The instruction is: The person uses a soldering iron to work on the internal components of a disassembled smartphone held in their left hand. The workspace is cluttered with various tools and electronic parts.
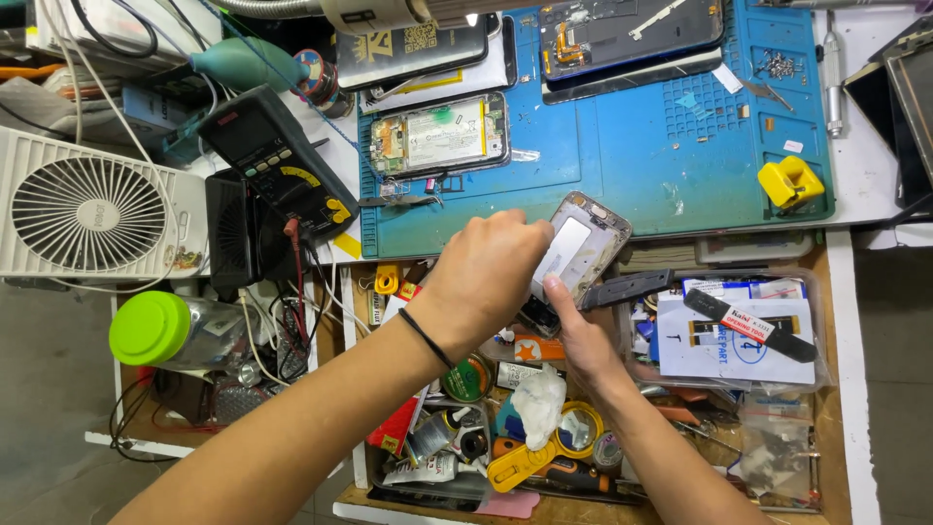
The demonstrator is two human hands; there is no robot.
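Nearest the camera, an open drawer (777,486) is crowded with small tools, tins and tubes, among them a yellow opening tool (520,465) and a crumpled white wad (537,401); a clear plastic box (821,331) of packaged spare parts sits at its right end. Both forearms reach up over this clutter. The left hand (481,282), a black band at its wrist, curls over the near edge of a phone frame (581,249), gripping it; the right hand (573,335) comes from below, its thumb pressed on the frame's pale inner face, holding it too. The frame is tilted, held above the drawer at the front edge of the blue work mat (671,165). Farther off lie an opened phone (442,136), a black multimeter (277,160), a white fan (92,209) and a green-lidded bottle (160,329).
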